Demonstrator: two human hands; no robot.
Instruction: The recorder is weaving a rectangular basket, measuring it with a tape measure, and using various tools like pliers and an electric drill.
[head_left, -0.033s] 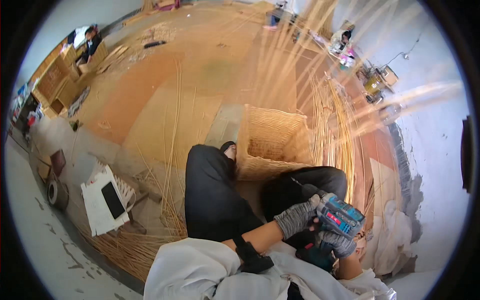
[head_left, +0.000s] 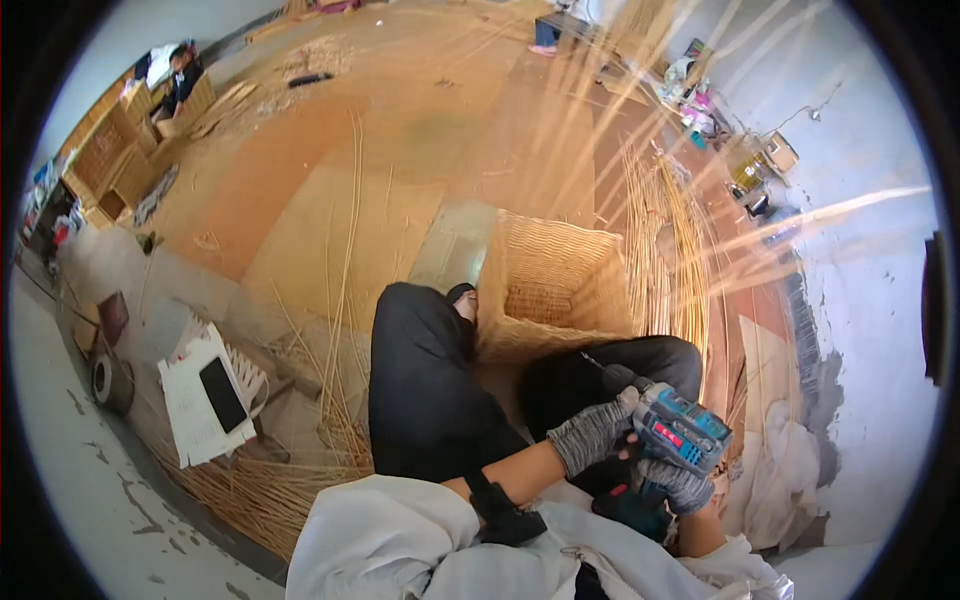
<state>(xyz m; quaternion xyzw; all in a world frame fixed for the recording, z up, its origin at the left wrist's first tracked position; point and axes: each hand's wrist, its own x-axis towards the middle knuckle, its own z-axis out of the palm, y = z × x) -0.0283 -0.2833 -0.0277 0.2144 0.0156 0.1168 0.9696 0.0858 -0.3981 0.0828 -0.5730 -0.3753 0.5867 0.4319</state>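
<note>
My left hand (head_left: 590, 435), in a grey fingerless glove, is closed on the front of a teal-and-black cordless drill (head_left: 682, 430), which has a bit in it pointing forward. My right hand (head_left: 672, 485), gloved the same way, is wrapped round the drill's handle below, its fingers partly hidden. The drill is over my bent right leg (head_left: 640, 360) in black trousers. Just beyond my legs stands an open woven wicker basket (head_left: 550, 245), its near side by my knees.
Long canes (head_left: 680, 250) lie right of the basket; blurred strands arch overhead. A phone (head_left: 222, 392) rests on a white board (head_left: 190, 420) at left, near loose canes (head_left: 240, 500). A person (head_left: 182, 85) sits by wicker pieces (head_left: 105, 180) at back left. A plastered wall (head_left: 870, 380) is at right.
The view has shifted very slightly, and the basket and my right knee appear a little further right. Both hands stay on the drill.
</note>
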